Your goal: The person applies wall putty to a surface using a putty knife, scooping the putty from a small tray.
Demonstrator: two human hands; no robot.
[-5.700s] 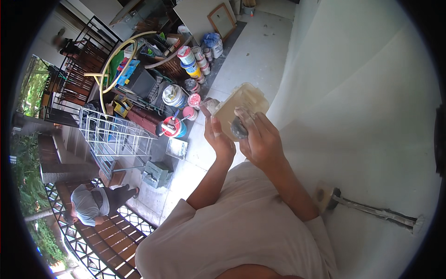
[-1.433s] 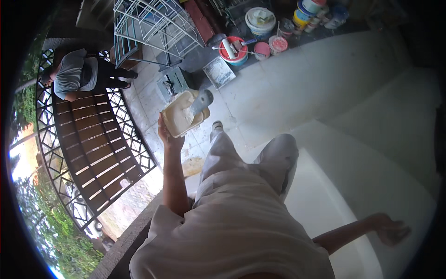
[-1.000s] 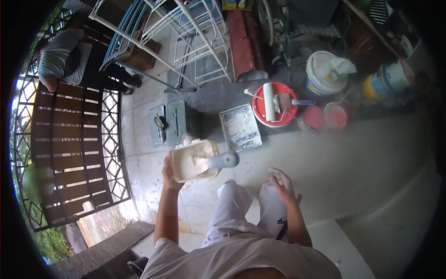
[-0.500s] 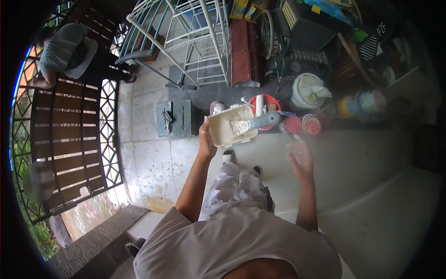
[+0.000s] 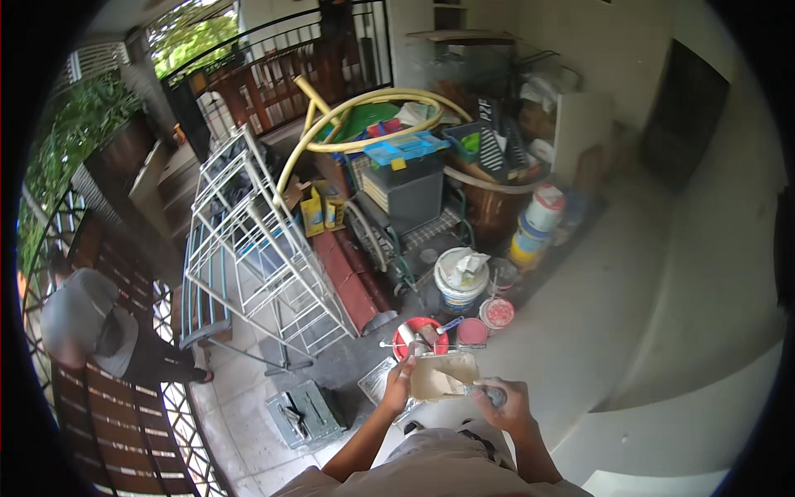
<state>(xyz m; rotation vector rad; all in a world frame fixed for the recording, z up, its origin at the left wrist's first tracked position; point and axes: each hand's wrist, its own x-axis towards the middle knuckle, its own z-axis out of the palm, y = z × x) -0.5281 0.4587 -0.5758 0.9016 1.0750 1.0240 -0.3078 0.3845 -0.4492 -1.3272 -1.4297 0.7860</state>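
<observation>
My left hand [image 5: 399, 386] grips the left end of a shallow cream-coloured rectangular tub [image 5: 470, 364], thumb over its rim. Pale paste [image 5: 431, 383] coats the inside of the tub. The fingers of my right hand [image 5: 512, 407] are wrapped around the grey handle of a putty knife [image 5: 452, 383], whose blade reaches into the tub over the paste. Just beyond the tub stands a red bucket [image 5: 420, 321] with a paint roller [image 5: 406, 334] in it. Partly behind my left hand lies a silvery tray [image 5: 373, 383].
A dark green metal box [image 5: 319, 410] sits on the floor to the left. Ahead are a white drying rack [image 5: 257, 219], a white pail [image 5: 460, 290], pink-lidded tubs [image 5: 472, 332] and a wheelchair [image 5: 439, 219] loaded with boxes. Another person [image 5: 99, 319] stands by the gate at left.
My right hand has come in from the side and taken hold of the putty knife, which was resting across the tub. The view has tilted upward, showing more of the room.
</observation>
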